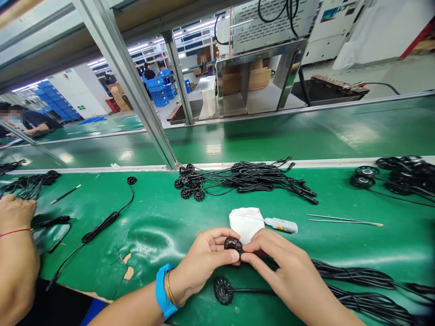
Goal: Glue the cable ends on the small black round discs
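Note:
My left hand (204, 260) and my right hand (282, 267) meet low in the middle over the green mat (163, 217). Both pinch a small black round part (233, 243) between thumbs and fingertips. Its black cable runs off to the right under my right hand. A second black round part (223, 290) with a cable lies on the mat just below my hands. Right behind my hands lie a white cloth (245, 222) and a small white tube (281, 224).
A bundle of black cables with round ends (244, 180) lies behind the cloth. Tweezers (343, 220) lie to the right, more round parts (394, 174) far right. A co-worker's arm (15, 253) rests at the left edge. One cable (102, 224) lies left. Torn mat patches (127, 267).

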The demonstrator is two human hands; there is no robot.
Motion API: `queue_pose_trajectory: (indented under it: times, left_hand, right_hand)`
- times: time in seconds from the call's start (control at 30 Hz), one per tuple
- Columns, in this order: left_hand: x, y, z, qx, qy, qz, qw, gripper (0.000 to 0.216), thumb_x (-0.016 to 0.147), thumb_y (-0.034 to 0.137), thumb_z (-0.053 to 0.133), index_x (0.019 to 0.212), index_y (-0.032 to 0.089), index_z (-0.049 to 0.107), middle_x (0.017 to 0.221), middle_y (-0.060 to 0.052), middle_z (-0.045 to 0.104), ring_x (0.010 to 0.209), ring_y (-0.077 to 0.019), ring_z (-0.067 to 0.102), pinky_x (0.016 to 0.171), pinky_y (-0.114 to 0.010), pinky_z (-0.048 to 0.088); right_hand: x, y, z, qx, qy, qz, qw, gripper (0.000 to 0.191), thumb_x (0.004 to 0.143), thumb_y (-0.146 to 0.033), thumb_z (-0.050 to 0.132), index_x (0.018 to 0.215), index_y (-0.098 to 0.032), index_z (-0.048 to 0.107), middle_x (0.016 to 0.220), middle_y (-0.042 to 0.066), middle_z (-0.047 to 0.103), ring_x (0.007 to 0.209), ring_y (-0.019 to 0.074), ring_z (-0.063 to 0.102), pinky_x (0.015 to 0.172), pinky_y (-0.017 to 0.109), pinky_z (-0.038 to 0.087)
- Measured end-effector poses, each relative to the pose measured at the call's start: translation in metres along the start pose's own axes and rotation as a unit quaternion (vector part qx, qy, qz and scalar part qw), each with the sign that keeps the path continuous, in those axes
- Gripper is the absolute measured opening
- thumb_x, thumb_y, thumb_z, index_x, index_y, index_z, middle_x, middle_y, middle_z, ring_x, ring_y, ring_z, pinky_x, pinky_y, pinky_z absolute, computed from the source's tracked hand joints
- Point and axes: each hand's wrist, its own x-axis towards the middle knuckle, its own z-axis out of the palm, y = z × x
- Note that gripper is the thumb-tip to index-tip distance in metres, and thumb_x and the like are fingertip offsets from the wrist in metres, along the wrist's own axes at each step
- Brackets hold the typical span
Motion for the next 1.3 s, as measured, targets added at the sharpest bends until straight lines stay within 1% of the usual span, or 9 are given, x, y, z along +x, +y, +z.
queue_pose_trajectory:
  times: [0.1,0.23,0.33,0.47,0.57,0.73,1.0,1.13,1.3]
  left_hand:
    - [0.001,-0.001,-0.001,0.005,0.011,-0.006,1.0,0.036,0.072,0.021,0.085,0.105,0.013,0.071,0.095,-0.01,0.076,0.081,-0.0164,0.07,0.076,-0.026,0.053]
    - [0.001,-0.001,-0.002,0.015,0.003,-0.009,1.0,0.036,0.072,0.019,0.084,0.105,0.013,0.071,0.097,-0.012,0.077,0.083,-0.0181,0.072,0.074,-0.026,0.052]
    - [0.001,0.0,-0.002,0.024,-0.006,-0.007,1.0,0.037,0.072,0.018,0.084,0.106,0.012,0.07,0.096,-0.012,0.077,0.083,-0.0179,0.071,0.072,-0.026,0.052]
    - [0.001,0.001,-0.002,0.034,-0.004,-0.006,0.999,0.037,0.072,0.019,0.084,0.106,0.012,0.07,0.097,-0.012,0.077,0.082,-0.0172,0.069,0.07,-0.025,0.05]
    - [0.002,0.002,-0.002,0.027,0.002,-0.012,1.0,0.038,0.07,0.02,0.085,0.104,0.012,0.07,0.096,-0.012,0.076,0.082,-0.017,0.069,0.073,-0.026,0.051]
    - [0.001,0.001,-0.003,0.01,0.003,-0.007,1.0,0.04,0.069,0.021,0.087,0.104,0.013,0.069,0.094,-0.01,0.075,0.082,-0.0168,0.069,0.075,-0.027,0.05]
    - [0.001,-0.001,-0.003,0.016,-0.003,0.009,1.0,0.036,0.073,0.023,0.085,0.103,0.016,0.067,0.093,-0.008,0.074,0.084,-0.017,0.067,0.079,-0.029,0.05]
    - [0.002,-0.002,-0.004,0.028,0.006,0.011,1.0,0.035,0.074,0.021,0.084,0.104,0.017,0.067,0.095,-0.008,0.074,0.087,-0.0177,0.066,0.083,-0.031,0.05]
    - [0.002,-0.002,-0.003,0.025,0.022,0.019,0.999,0.035,0.075,0.021,0.083,0.105,0.017,0.066,0.096,-0.008,0.072,0.09,-0.0192,0.067,0.084,-0.032,0.05]
  right_hand:
    - [0.005,0.021,-0.022,-0.003,-0.04,0.059,0.997,0.02,0.094,-0.044,0.062,0.09,-0.026,0.069,0.085,0.001,0.07,0.075,0.0167,0.066,0.067,0.026,0.054]
    - [0.008,0.064,-0.05,-0.15,0.027,0.118,0.981,0.037,0.087,-0.057,0.065,0.107,-0.026,0.07,0.103,0.006,0.071,0.093,0.0267,0.067,0.076,0.038,0.055]
    - [0.009,0.08,-0.056,-0.157,-0.047,0.099,0.981,0.027,0.09,-0.048,0.063,0.106,-0.027,0.072,0.108,0.005,0.071,0.1,0.0269,0.066,0.084,0.04,0.053]
    - [0.014,0.072,-0.06,-0.028,-0.075,0.166,0.983,0.03,0.094,-0.052,0.057,0.105,-0.027,0.069,0.098,0.002,0.073,0.087,0.0209,0.067,0.075,0.032,0.054]
    - [0.018,0.06,-0.065,0.085,-0.022,0.233,0.969,0.047,0.09,-0.064,0.057,0.106,-0.022,0.068,0.078,0.003,0.069,0.072,0.0188,0.065,0.065,0.029,0.053]
    - [0.023,0.052,-0.062,0.13,0.093,0.305,0.939,0.058,0.075,-0.071,0.069,0.096,-0.017,0.073,0.066,0.003,0.063,0.059,0.0161,0.056,0.054,0.028,0.048]
    - [0.02,0.046,-0.046,0.106,0.119,0.312,0.937,0.049,0.069,-0.06,0.077,0.094,-0.019,0.078,0.069,0.005,0.069,0.061,0.0195,0.059,0.056,0.031,0.048]
    - [0.019,0.041,-0.044,0.103,0.125,0.274,0.948,0.045,0.07,-0.06,0.077,0.092,-0.021,0.077,0.086,0.007,0.075,0.07,0.0221,0.066,0.062,0.032,0.053]
    - [0.016,0.037,-0.041,0.044,0.131,0.226,0.964,0.038,0.075,-0.059,0.074,0.09,-0.024,0.077,0.093,0.005,0.073,0.067,0.0184,0.063,0.058,0.031,0.051]
